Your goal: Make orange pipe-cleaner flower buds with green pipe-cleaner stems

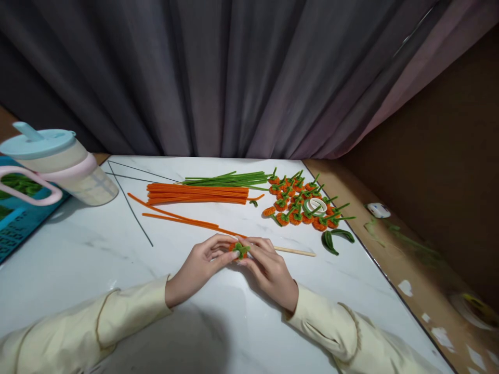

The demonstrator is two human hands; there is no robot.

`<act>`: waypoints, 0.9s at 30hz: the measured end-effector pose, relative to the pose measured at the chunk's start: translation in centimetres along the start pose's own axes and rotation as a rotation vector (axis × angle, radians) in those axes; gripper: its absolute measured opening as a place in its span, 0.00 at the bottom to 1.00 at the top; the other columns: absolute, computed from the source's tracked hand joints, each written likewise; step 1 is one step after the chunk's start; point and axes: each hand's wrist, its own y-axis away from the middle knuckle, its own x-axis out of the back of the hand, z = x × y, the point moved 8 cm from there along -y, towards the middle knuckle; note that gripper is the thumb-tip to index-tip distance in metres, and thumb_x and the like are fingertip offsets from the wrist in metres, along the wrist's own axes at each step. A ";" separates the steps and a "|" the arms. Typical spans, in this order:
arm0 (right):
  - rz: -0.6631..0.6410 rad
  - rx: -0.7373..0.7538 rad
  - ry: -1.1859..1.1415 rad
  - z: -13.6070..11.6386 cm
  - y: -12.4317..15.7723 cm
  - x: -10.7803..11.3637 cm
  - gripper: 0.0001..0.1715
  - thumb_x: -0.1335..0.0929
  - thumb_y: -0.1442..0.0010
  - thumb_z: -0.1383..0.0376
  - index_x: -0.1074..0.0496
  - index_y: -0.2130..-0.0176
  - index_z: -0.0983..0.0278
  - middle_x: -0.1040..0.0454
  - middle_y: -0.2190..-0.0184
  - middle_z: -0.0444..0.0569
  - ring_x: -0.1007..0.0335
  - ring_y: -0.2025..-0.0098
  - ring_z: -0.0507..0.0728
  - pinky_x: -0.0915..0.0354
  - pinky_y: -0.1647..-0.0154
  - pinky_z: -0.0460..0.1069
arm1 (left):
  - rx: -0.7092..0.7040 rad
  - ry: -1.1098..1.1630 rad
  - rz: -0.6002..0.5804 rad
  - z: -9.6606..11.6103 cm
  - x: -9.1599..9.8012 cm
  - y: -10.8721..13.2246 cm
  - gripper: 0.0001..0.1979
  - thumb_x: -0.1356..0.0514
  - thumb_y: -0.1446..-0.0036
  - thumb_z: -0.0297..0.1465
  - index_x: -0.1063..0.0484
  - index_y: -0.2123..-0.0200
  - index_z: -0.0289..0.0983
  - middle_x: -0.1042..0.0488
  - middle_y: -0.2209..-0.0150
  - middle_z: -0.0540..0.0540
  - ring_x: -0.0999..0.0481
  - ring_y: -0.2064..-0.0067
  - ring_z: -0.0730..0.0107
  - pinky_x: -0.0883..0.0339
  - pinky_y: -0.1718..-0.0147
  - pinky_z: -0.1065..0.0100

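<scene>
Between my fingertips is a small orange pipe-cleaner fruit point(239, 250) with a green leafy top facing up. My left hand point(202, 264) pinches it from the left, thumb at the green leaves. From the other side my right hand point(273, 270) grips it too, its fingers covering part of the orange body. Just beyond the hands lie a few loose orange pipe cleaners point(181, 220), one reaching toward the fingers. A thin wooden stick point(298, 251) sticks out past my right hand on the table, its near end hidden.
Orange pipe cleaners point(197, 194) and green ones point(230, 179) lie bundled at the back. Several similar fruits point(295, 216) cluster at right around a white ring point(306, 206), near dark green curled pieces point(330, 243). A lidded cup point(91, 182) stands left. Grey curtain point(202, 78) hangs behind.
</scene>
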 end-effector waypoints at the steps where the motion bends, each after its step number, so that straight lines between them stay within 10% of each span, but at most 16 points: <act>1: 0.007 0.011 0.005 -0.1 0.0 0.1 0.18 0.37 0.36 0.66 0.35 0.46 0.61 0.25 0.59 0.52 0.33 0.55 0.59 0.35 0.57 0.55 | 0.015 -0.001 0.006 0.0 0.0 -0.1 0.12 0.38 0.48 0.35 0.29 0.61 0.35 0.25 0.62 0.45 0.26 0.60 0.67 0.33 0.60 0.69; 9: 0.031 -0.035 0.028 -0.3 -0.2 0.5 0.09 0.38 0.37 0.70 0.30 0.57 0.64 0.25 0.65 0.51 0.31 0.61 0.56 0.35 0.61 0.52 | 0.056 -0.078 -0.016 -0.2 -0.1 -0.1 0.15 0.45 0.41 0.42 0.31 0.70 0.35 0.29 0.72 0.50 0.30 0.72 0.74 0.34 0.67 0.70; 15: 0.043 -0.090 -0.001 -0.1 -0.3 0.4 0.08 0.38 0.36 0.70 0.30 0.63 0.64 0.27 0.70 0.49 0.32 0.66 0.55 0.36 0.63 0.51 | 0.043 -0.024 0.042 -0.4 0.3 0.0 0.16 0.42 0.43 0.40 0.36 0.56 0.38 0.27 0.70 0.51 0.29 0.73 0.74 0.34 0.68 0.70; 27: 0.098 -0.099 -0.150 -0.2 -0.7 1.6 0.07 0.36 0.39 0.69 0.31 0.58 0.63 0.27 0.65 0.50 0.32 0.62 0.57 0.37 0.60 0.53 | 0.011 -0.035 0.050 0.4 0.4 0.2 0.15 0.41 0.45 0.41 0.30 0.64 0.34 0.29 0.78 0.51 0.30 0.78 0.74 0.33 0.76 0.70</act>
